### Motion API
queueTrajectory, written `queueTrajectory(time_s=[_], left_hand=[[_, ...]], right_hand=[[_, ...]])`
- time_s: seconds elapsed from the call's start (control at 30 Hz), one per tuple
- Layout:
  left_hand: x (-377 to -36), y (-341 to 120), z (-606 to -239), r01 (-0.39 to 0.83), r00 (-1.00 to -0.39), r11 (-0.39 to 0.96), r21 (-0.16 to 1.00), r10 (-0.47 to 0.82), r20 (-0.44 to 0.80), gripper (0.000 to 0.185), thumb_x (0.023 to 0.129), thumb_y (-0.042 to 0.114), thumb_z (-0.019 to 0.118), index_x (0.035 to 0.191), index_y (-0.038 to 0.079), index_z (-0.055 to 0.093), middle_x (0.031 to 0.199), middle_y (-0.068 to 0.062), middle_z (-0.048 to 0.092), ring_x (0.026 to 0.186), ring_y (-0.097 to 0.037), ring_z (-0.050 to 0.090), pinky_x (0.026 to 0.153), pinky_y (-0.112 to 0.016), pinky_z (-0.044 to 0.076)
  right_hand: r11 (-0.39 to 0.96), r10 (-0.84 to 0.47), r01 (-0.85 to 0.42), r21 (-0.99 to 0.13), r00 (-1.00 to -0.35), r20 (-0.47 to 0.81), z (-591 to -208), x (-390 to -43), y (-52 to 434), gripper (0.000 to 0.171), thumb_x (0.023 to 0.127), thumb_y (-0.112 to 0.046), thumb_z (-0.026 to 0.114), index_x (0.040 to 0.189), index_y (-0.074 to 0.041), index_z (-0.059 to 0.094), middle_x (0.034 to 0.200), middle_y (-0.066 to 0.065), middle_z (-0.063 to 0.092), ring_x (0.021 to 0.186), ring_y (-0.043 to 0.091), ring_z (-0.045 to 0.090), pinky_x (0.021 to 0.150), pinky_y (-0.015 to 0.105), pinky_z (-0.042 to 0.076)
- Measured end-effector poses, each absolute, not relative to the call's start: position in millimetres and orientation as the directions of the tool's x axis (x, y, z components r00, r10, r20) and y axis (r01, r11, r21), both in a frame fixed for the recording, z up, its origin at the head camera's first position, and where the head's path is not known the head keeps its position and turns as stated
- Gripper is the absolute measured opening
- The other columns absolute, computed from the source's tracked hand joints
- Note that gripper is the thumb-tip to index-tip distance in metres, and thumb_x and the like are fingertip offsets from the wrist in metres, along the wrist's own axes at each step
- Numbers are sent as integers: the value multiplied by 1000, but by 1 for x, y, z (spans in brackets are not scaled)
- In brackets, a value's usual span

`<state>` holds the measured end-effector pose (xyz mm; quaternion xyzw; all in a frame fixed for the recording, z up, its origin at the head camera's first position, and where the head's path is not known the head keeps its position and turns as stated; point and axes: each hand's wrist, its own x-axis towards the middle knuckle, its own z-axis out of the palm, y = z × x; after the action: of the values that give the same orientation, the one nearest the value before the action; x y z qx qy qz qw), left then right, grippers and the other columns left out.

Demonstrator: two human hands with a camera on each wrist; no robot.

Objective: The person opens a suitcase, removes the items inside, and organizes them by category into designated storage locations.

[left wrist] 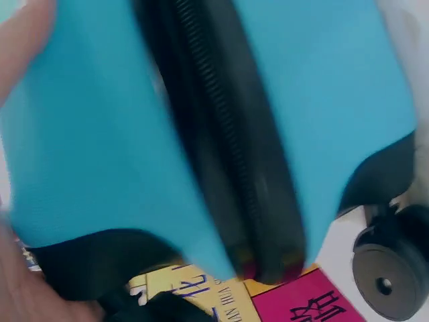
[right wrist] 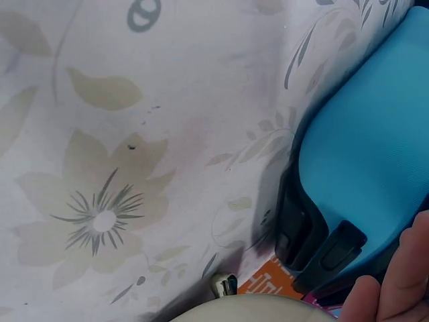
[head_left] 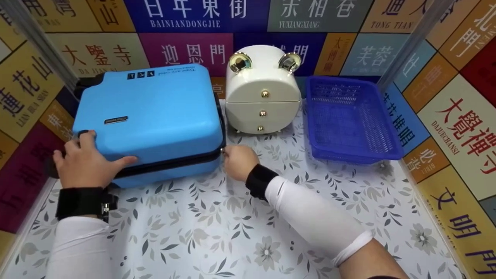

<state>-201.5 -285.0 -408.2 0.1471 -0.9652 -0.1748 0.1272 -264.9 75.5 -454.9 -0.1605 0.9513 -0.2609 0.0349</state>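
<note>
A light-blue hard-shell suitcase [head_left: 155, 104] lies flat on the left of the table, its black zipper band running round the side. My left hand [head_left: 88, 164] rests on its near left corner with the fingers spread and the thumb along the front edge. At the near right corner, my right hand [head_left: 241, 162] pinches a small metal zipper pull [head_left: 223, 150], mostly hidden by the fingers. The left wrist view shows the zipper [left wrist: 211, 87] and a black wheel [left wrist: 385, 275] close up, slightly blurred. In the right wrist view, right-hand fingers [right wrist: 402, 282] are beside the suitcase's edge.
Just right of the suitcase stands a white rounded drawer box [head_left: 263, 85] with gold knobs and ear shapes. A blue plastic basket [head_left: 354, 155] sits farther right. Panels printed with characters [head_left: 186, 48] wall the back and sides, and a floral cloth [head_left: 186, 232] covers the table.
</note>
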Motion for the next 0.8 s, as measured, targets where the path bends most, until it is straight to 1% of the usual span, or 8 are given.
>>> queueTrajectory(time_s=[0.1, 0.2, 0.27, 0.4, 0.5, 0.6, 0.7, 0.8], left_hand=[[-202, -285, -406, -259, -923, 907, 333, -334, 190, 133, 66, 81, 85, 161, 4, 35, 147, -46, 43, 138, -61, 38, 120, -76, 20], [-201, -276, -406, -300, -913, 906, 299, -364, 185, 136, 65, 88, 80, 160, 3, 35, 147, -46, 42, 137, -62, 39, 119, -75, 22], [-199, -267, -407, -328, -905, 903, 278, -385, 181, 135, 65, 91, 77, 159, 3, 35, 148, -47, 41, 138, -62, 39, 120, -75, 22], [-194, -247, -409, -366, -884, 889, 274, -424, 196, 126, 70, 87, 77, 154, 1, 39, 146, -47, 42, 134, -62, 43, 120, -75, 24], [-188, -235, -408, -377, -870, 882, 283, -442, 219, 118, 73, 84, 77, 148, 0, 42, 138, -46, 47, 125, -60, 49, 117, -73, 30], [-183, -224, -406, -377, -869, 882, 284, -443, 220, 111, 77, 85, 73, 144, 0, 44, 128, -44, 51, 112, -58, 55, 112, -71, 36], [-178, -214, -403, -369, -880, 887, 277, -429, 205, 104, 83, 84, 67, 140, 1, 46, 123, -42, 53, 99, -55, 59, 105, -71, 42], [-173, -206, -399, -361, -891, 894, 264, -414, 185, 95, 88, 81, 63, 135, 1, 47, 121, -41, 53, 91, -56, 61, 97, -70, 46]], right_hand=[[809, -316, -261, -526, -949, -15, -455, -267, 74, 23, 105, -14, 52, 99, -9, 73, 94, 9, 77, 94, 31, 75, 87, 47, 60], [816, -292, -238, -527, -956, -20, -455, -274, 75, 26, 105, -15, 50, 105, -8, 74, 98, 10, 78, 97, 32, 75, 89, 47, 60], [827, -267, -229, -513, -964, 0, -455, -279, 76, 26, 105, -14, 49, 105, -7, 74, 99, 11, 78, 98, 32, 75, 89, 48, 60], [842, -256, -242, -483, -966, 37, -455, -282, 72, 22, 106, -14, 52, 99, -9, 73, 97, 10, 78, 96, 32, 75, 87, 47, 60], [826, -306, -283, -488, -952, 35, -455, -277, 62, 22, 107, -16, 53, 102, -10, 73, 99, 8, 79, 94, 31, 76, 85, 46, 61], [803, -360, -321, -502, -933, 19, -454, -271, 47, 23, 108, -19, 53, 109, -10, 74, 102, 6, 80, 91, 28, 75, 85, 44, 61], [795, -376, -328, -510, -927, 10, -454, -267, 35, 24, 109, -20, 53, 112, -10, 74, 101, 3, 79, 85, 23, 73, 83, 40, 60], [796, -381, -340, -502, -924, 22, -454, -265, 27, 24, 109, -20, 51, 106, -10, 73, 92, 4, 76, 77, 21, 68, 78, 39, 58]])
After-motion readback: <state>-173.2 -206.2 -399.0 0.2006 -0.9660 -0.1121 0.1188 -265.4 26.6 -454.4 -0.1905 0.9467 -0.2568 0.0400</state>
